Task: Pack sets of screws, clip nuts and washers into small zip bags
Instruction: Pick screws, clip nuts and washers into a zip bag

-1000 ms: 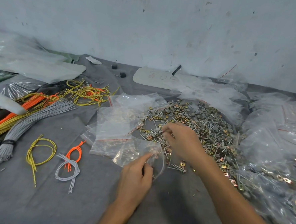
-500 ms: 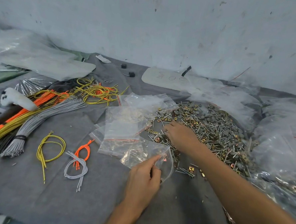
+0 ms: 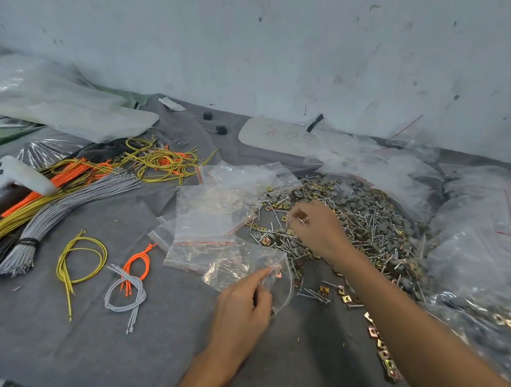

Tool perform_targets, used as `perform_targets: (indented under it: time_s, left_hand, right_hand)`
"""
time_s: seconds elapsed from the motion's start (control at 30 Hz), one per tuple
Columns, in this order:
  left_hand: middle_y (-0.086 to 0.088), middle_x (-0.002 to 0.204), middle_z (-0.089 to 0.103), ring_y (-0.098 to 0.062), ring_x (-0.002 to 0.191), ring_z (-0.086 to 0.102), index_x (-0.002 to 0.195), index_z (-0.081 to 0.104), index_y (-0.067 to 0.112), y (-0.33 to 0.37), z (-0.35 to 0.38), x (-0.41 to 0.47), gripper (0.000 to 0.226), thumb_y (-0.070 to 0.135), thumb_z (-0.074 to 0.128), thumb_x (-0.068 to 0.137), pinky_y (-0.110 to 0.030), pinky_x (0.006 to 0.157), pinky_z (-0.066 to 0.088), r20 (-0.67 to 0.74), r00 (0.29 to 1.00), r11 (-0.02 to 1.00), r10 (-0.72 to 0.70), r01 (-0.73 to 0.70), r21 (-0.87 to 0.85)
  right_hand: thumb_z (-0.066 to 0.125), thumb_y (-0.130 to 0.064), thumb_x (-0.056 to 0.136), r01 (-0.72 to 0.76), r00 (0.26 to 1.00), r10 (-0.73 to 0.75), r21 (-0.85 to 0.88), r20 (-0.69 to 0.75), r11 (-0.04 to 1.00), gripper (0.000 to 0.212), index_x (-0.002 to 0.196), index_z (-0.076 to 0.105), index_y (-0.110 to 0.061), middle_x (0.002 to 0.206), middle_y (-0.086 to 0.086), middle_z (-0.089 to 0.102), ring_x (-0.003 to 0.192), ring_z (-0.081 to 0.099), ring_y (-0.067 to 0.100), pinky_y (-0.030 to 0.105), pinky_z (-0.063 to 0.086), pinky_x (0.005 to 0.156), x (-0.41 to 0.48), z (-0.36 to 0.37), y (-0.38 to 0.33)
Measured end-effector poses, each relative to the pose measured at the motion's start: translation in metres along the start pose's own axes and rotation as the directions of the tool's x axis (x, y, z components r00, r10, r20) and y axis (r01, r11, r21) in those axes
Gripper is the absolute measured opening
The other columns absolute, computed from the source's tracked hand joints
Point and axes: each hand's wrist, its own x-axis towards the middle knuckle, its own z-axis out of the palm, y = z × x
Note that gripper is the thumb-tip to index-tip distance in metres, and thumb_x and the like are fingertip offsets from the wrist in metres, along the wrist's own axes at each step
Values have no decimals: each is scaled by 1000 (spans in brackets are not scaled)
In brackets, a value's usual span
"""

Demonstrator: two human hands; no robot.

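On the counter (image 3: 59, 349), the left hand (image 3: 241, 312) pinches the bag (image 3: 238, 265) mouth open for loading while the right hand (image 3: 319, 231) pinches parts (image 3: 300, 219) from the pile (image 3: 372, 221).

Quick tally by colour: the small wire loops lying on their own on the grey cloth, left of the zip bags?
Yellow wire loop: 1
Orange wire loop: 1
Grey wire loop: 1
Total: 3

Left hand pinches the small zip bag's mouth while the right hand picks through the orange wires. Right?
Not quite. The head view shows the right hand picking in the pile of screws, clip nuts and washers, not the orange wires. The left hand does pinch the mouth of the zip bag.
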Motion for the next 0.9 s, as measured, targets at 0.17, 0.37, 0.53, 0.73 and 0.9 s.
perform_targets:
  time_s: [0.17, 0.37, 0.53, 0.73, 0.9]
  left_hand:
    - [21, 67, 61, -3, 59, 56, 124, 66, 31, -2, 1, -1, 40, 25, 52, 88, -27, 60, 49, -10, 1000, 1000, 1, -1, 6]
    - [13, 67, 63, -8, 63, 60, 124, 67, 32, -4, 3, 0, 41, 31, 52, 86, -33, 68, 54, 6, 999, 999, -40, 40, 11]
    - [24, 64, 58, -3, 64, 59, 124, 68, 29, -2, 1, -1, 40, 31, 51, 87, -29, 66, 51, 10, 1000, 1000, -17, 17, 17]
    - [11, 76, 70, -12, 70, 66, 120, 69, 30, -4, 3, -1, 36, 28, 53, 87, -34, 71, 56, -25, 999, 999, -22, 22, -27]
    - [11, 72, 67, -13, 67, 64, 120, 70, 28, -4, 4, 0, 38, 27, 54, 86, -33, 69, 55, -15, 999, 999, -31, 30, -26]
  right_hand:
    - [65, -21, 89, -104, 981, 169, 467, -99, 878, 9, 81, 69, -25, 73, -5, 67, 61, 55, 2, 20, 46, 58, -55, -27, -18]
    - [71, -1, 82, -43, 997, 72, 511, -36, 858, 19, 82, 69, -19, 69, -1, 68, 60, 57, 5, 22, 44, 58, -132, -11, -42]
    - [71, -25, 88, 129, 991, -132, 91, 28, 988, 9, 96, 73, -28, 83, -14, 56, 80, 58, 8, 32, 49, 75, -138, -1, -42]
    - [63, -38, 94, 205, 969, -197, 45, -147, 978, 15, 104, 71, -32, 78, -19, 51, 70, 52, 3, 28, 47, 66, -121, -6, -41]
    - [59, -32, 96, 3, 995, -6, -25, -100, 1000, 8, 97, 67, -32, 87, -18, 56, 76, 56, 3, 31, 49, 71, -57, -14, -24]
